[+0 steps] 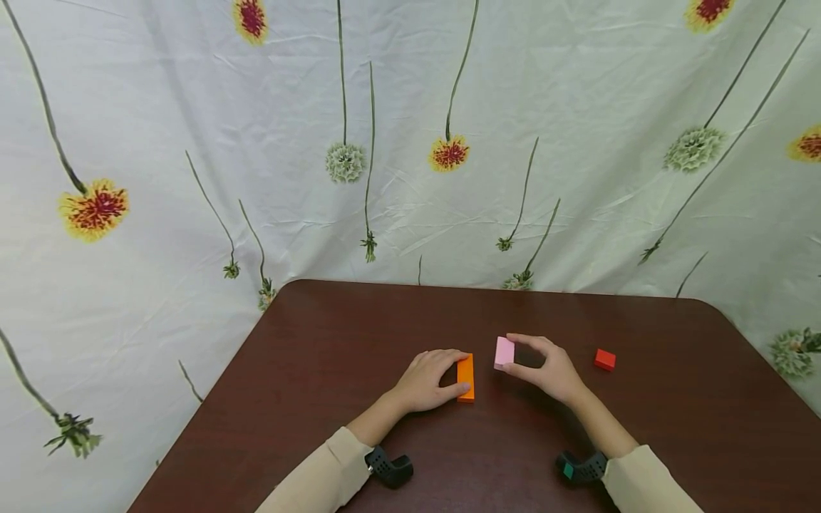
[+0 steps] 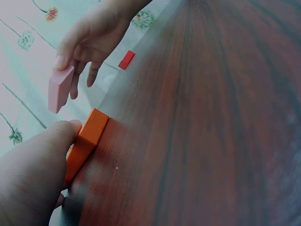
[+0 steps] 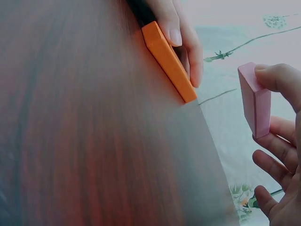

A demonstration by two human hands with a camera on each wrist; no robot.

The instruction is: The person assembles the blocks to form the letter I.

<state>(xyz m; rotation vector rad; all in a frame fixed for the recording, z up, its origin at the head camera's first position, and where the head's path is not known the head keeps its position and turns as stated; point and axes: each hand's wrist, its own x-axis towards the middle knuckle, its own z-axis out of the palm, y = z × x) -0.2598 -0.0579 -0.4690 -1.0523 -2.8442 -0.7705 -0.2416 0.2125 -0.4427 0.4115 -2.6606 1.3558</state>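
An orange block (image 1: 466,377), long and flat-sided, lies on the dark table. My left hand (image 1: 428,383) grips it from the left, thumb at the near end and fingers at the far end. Just to the right, my right hand (image 1: 550,368) pinches a smaller pink block (image 1: 504,352) between thumb and fingertips. In the right wrist view the pink block (image 3: 255,101) is held up off the table, apart from the orange block (image 3: 167,59), and the other fingers are spread below it. A small red block (image 1: 605,359) sits on the table to the right of my right hand, touched by neither hand.
The brown wooden table (image 1: 359,320) has rounded far corners. Behind it hangs a pale cloth (image 1: 398,206) printed with flowers and stems. Each wrist wears a black band, the left band (image 1: 389,468) and the right band (image 1: 581,468).
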